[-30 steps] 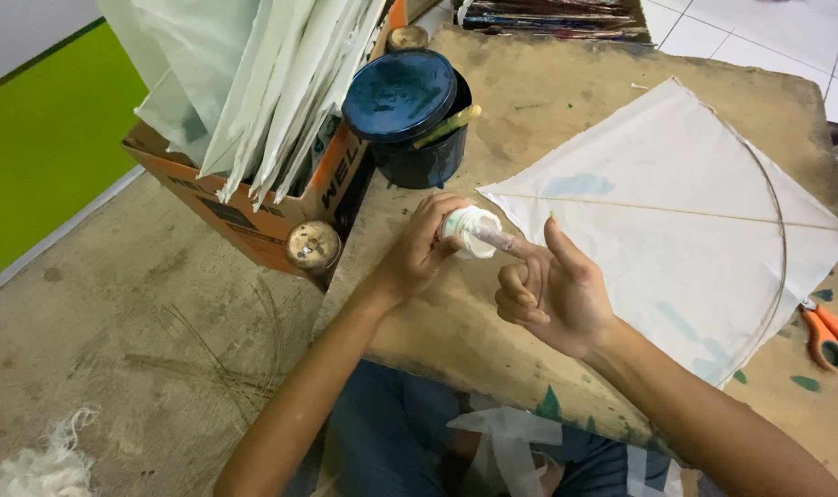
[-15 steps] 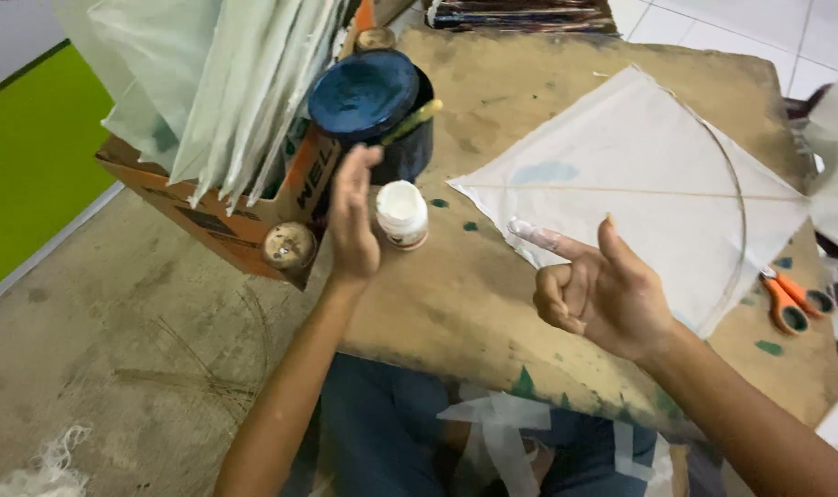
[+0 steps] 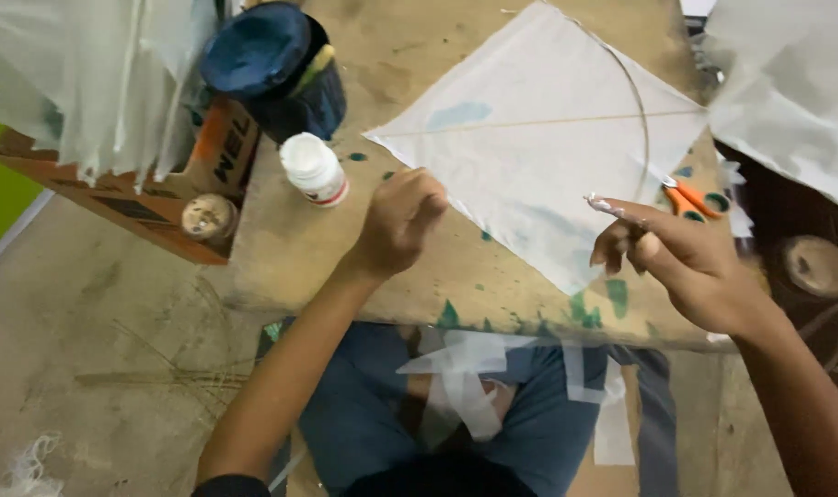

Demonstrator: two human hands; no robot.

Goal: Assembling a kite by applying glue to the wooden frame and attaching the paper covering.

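Just beyond the curled fingers of the left hand (image 3: 398, 221) lies a white paper kite (image 3: 538, 138), flat on the brown desk (image 3: 290, 262), its thin stick frame running across the sheet; the left fingers are folded narrow into a loose fist that rests at the kite's near-left edge, and whether they pinch anything cannot be told. To the left of that fist, close but apart, stands a small white glue bottle (image 3: 314, 168), upright; behind it sits a dark blue pot (image 3: 276, 69), and further left a cardboard box (image 3: 152, 184) stuffed with pale paper sheets. The right hand (image 3: 681, 262) hovers over the kite's near-right edge; its forefinger is stretched out with a white dab of paste on the tip (image 3: 603, 204), the other fingers tucked in, holding nothing. Just past that fingertip lie orange-handled scissors (image 3: 690, 198).

Judged from here, the wet dab could smear onto the open face of the sheet if the forefinger drops short of the edge; thin paper could wrinkle or tear under a hard press; the bottle, so near the left wrist, might be knocked over by a careless sweep.
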